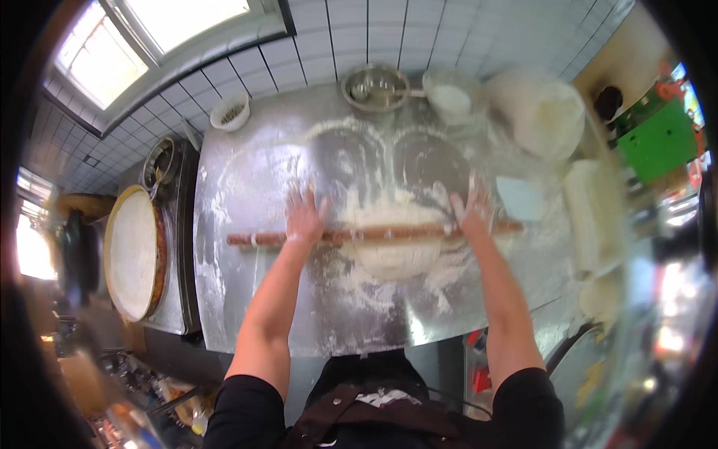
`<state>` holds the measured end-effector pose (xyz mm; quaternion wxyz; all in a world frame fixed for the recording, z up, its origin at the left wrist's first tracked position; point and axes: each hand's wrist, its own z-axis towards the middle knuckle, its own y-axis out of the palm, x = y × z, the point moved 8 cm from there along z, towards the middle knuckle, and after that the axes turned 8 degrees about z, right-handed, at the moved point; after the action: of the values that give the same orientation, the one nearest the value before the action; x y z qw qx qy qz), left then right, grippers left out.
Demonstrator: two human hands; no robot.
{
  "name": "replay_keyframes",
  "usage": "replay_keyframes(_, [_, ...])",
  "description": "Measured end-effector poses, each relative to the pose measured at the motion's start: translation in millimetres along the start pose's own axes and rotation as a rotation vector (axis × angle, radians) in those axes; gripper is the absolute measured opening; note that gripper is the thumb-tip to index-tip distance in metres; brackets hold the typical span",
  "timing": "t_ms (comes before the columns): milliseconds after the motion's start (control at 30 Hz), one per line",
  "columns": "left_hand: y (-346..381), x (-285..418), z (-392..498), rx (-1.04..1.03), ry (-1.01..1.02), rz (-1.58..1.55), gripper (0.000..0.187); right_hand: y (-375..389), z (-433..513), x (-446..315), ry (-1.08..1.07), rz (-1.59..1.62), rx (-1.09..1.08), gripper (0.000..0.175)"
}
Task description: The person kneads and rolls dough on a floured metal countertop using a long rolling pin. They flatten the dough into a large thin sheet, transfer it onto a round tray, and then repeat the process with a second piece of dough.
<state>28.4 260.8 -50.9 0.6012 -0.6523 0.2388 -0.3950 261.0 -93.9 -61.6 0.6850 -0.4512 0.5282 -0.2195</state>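
Observation:
A long wooden rolling pin (387,232) lies crosswise over a flat, pale disc of dough (398,261). The dough shows on both sides of the pin, with loose flour around it. My left hand (304,216) rests palm down on the pin, left of the dough, its fingers spread and pointing away from me. On the right, my right hand (473,210) lies on the pin in the same way, thumb held apart. Neither hand wraps its fingers around the wood. Flour whitens the fingers of both hands.
Flour streaks the steel table (241,314). Along the back stand a white bowl (230,112), a metal bowl (376,87) with a ladle and a blurred bowl of white powder (451,101). A pale scraper-like sheet (519,198) lies right; a large round lid (133,252) leans left.

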Motion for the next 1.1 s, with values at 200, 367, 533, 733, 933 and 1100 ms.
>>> replay_keyframes(200, [2.9, 5.2, -129.3, -0.215, 0.355, 0.222, 0.083, -10.8, -115.7, 12.8, -0.414, -0.325, -0.223, 0.065])
replay_keyframes(367, [-26.6, 19.2, -130.3, -0.267, 0.614, 0.266, 0.06, -41.5, -207.0, 29.9, -0.325, -0.244, -0.527, 0.033])
replay_keyframes(533, [-47.4, 173.2, -53.5, -0.621, 0.716, -0.242, 0.081, -96.6, -335.0, 38.1, 0.177, 0.045, -0.429, 0.022])
replay_keyframes(733, [19.1, 330.3, -126.2, -0.254, 1.17, -0.077, 0.079, -36.4, -403.8, -16.6, 0.383, -0.105, -0.026, 0.026])
replay_keyframes(933, [23.7, 145.1, -130.5, -0.293, 1.117, -0.045, 0.092, 68.9, -421.1, -93.3, 0.586, 0.084, -0.339, 0.034])
replay_keyframes(1100, [-39.9, 38.8, -120.2, -0.403, 1.119, 0.106, 0.08, 76.6, -412.8, -142.4, 0.417, 0.245, -0.236, 0.033])
